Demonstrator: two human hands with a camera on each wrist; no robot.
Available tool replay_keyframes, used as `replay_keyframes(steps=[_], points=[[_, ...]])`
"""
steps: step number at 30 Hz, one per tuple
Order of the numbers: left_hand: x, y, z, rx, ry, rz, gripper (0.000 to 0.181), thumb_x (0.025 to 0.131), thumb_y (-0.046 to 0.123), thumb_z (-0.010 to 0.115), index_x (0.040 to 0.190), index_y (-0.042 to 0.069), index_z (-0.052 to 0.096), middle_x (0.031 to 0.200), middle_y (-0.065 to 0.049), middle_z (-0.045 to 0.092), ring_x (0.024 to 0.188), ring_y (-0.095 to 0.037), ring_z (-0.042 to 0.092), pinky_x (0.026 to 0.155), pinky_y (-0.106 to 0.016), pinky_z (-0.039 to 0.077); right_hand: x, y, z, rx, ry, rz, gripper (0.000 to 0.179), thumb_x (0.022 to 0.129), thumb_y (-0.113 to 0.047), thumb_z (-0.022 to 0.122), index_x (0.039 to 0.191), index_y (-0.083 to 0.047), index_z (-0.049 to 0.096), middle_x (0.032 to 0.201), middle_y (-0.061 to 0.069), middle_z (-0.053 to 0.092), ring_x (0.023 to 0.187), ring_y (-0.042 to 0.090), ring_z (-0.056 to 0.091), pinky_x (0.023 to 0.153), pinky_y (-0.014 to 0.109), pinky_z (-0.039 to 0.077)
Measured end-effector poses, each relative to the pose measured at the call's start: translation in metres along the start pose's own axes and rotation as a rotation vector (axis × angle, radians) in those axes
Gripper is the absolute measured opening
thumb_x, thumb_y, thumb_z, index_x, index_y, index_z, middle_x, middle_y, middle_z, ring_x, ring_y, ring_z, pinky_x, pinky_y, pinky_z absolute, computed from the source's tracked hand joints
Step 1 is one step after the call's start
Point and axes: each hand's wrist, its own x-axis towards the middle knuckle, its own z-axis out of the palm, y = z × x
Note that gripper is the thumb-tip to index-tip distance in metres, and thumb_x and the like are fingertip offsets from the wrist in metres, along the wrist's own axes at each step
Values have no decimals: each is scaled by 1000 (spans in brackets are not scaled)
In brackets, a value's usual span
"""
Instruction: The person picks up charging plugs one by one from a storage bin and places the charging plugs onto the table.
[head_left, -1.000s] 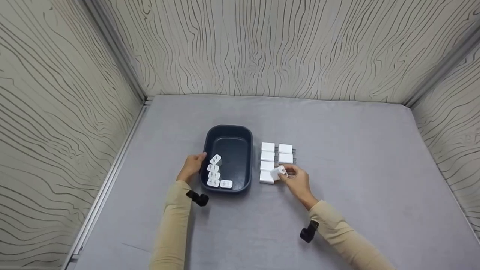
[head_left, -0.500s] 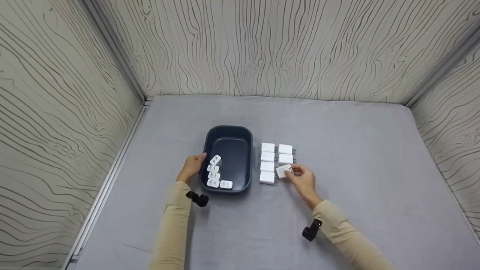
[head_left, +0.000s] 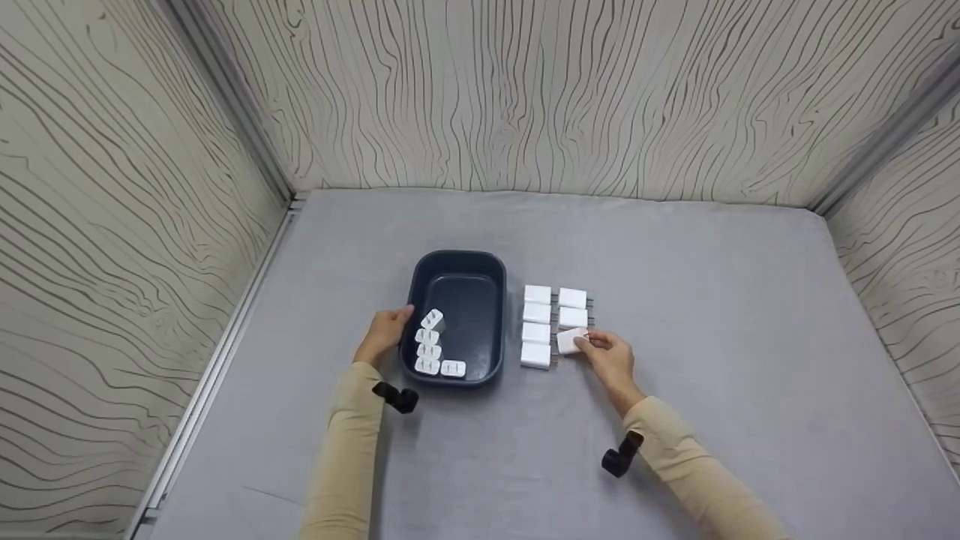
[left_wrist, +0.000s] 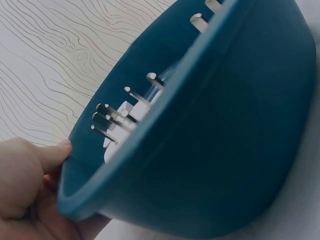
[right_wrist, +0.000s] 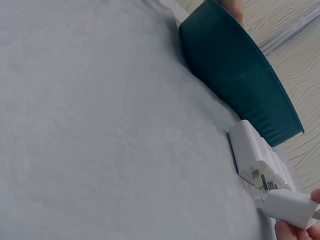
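Note:
My left hand (head_left: 384,334) grips the left rim of a dark blue-green plastic tub (head_left: 499,345), thumb on the inner side and fingers outside, as the left wrist view shows. Several white plug chargers (head_left: 427,351) stand in the tub's near left part, prongs up. My right hand (head_left: 613,361) pinches one white plug charger (head_left: 568,343) by its pronged end, right of the tub. In the right wrist view this held charger (right_wrist: 289,207) is slightly tilted, close to the prongs of the row beside it. Whether it touches the cloth cannot be told.
Beside the tub, a column of white chargers (head_left: 536,333) lies flat, prongs to the right. Two more chargers (head_left: 573,307) form a second column, just beyond the held one. Grey cloth (head_left: 712,322) covers the table. Patterned panels (head_left: 502,97) stand at the back and sides.
My right hand has shifted right with the charger, off the near end of the first column, and turned it flatter, below the second column. My left hand and the tub have stayed put.

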Motion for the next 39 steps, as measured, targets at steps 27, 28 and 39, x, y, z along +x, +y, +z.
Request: replay_keyframes(steps=[27, 28, 39], points=[[-15, 24, -2, 36, 25, -72, 55, 95, 52, 52, 114, 4, 69, 100, -6, 71, 88, -11, 58, 79, -27, 50, 7, -2, -4, 92, -71, 52, 34, 82, -3, 72, 108, 14, 58, 71, -6, 62, 62, -2, 57, 61, 11, 50], [1, 2, 1, 37, 28, -52, 57, 93, 58, 51, 111, 7, 72, 98, -4, 71, 86, -9, 59, 76, -25, 49, 8, -2, -4, 108, -78, 56, 34, 83, -2, 72, 109, 15, 58, 69, -7, 61, 61, -1, 58, 61, 12, 51], [-63, 93, -9, -33, 16, -158, 45, 102, 27, 48, 59, 15, 40, 58, 7, 32, 61, -10, 37, 57, -22, 32, 14, 3, -9, 19, -114, 37, 32, 84, -8, 73, 105, 11, 60, 64, -9, 62, 56, 2, 64, 59, 17, 54]])
